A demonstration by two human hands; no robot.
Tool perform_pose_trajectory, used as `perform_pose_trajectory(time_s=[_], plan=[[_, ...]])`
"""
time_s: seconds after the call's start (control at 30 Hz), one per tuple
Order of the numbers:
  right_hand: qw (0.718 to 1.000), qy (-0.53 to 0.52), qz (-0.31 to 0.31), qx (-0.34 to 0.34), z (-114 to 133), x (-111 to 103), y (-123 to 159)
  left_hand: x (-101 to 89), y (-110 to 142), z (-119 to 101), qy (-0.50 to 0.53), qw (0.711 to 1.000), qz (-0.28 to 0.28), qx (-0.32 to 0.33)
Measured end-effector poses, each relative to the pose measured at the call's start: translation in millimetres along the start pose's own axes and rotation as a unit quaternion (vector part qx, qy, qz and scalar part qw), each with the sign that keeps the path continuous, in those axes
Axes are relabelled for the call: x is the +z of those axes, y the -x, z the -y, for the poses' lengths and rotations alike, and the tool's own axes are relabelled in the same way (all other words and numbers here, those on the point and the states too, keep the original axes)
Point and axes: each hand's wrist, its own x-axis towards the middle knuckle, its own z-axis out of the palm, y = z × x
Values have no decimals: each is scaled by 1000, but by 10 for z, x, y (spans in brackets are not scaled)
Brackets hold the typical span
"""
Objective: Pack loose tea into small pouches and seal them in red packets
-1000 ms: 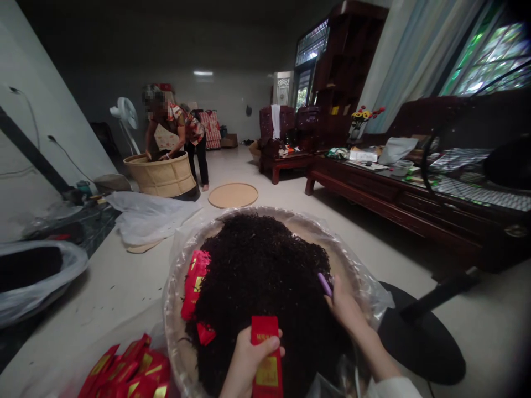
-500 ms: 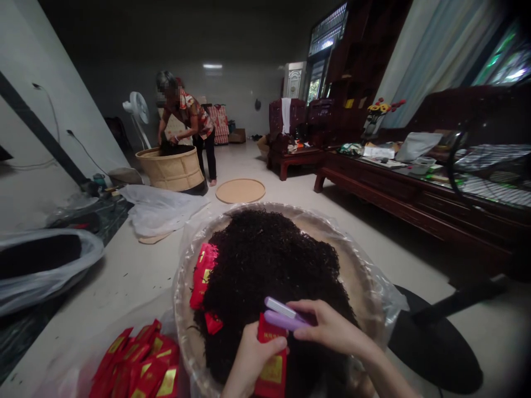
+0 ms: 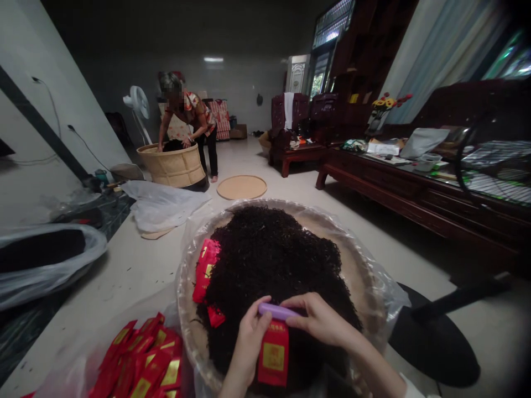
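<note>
A small purple handheld bag sealer (image 3: 277, 312) lies closed across the top of a red packet (image 3: 274, 354) with a gold label. My left hand (image 3: 251, 334) pinches the sealer's left end between thumb and fingers. At its right end, my right hand (image 3: 317, 319) grips it too. The packet hangs upright below the sealer, over a heap of dark, dry tea leaves (image 3: 274, 254). A wide round tray (image 3: 369, 271), lined with clear plastic, holds the heap. More red packets (image 3: 204, 273) rest on its left side.
Several red packets (image 3: 145, 359) lie on plastic at lower left, near a bag of dark leaves (image 3: 41, 249). A co-worker (image 3: 193, 113) bends over a tall woven basket (image 3: 174, 168). A black stand base (image 3: 435, 337) is at right, below a long wooden table (image 3: 415, 204).
The sealer's jaws, open before, have closed over the packet's top. My left hand has moved up from the packet's side to the sealer. The co-worker's hands have spread apart.
</note>
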Motion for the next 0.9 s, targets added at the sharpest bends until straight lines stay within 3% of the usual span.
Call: perform_pose_trajectory(time_s=[0.17, 0.37, 0.67, 0.9], plan=[[1000, -11, 4, 10, -34, 8, -7, 55, 35, -146, -6, 1000, -15, 0], [999, 50, -16, 8, 53, 76, -14, 99, 48, -116, -13, 999, -48, 22], [998, 52, -47, 1, 61, 146, -25, 63, 48, -94, -11, 998, -53, 34], [997, 51, -61, -1, 57, 129, 14, 9, 35, -25, -55, 998, 19, 0]])
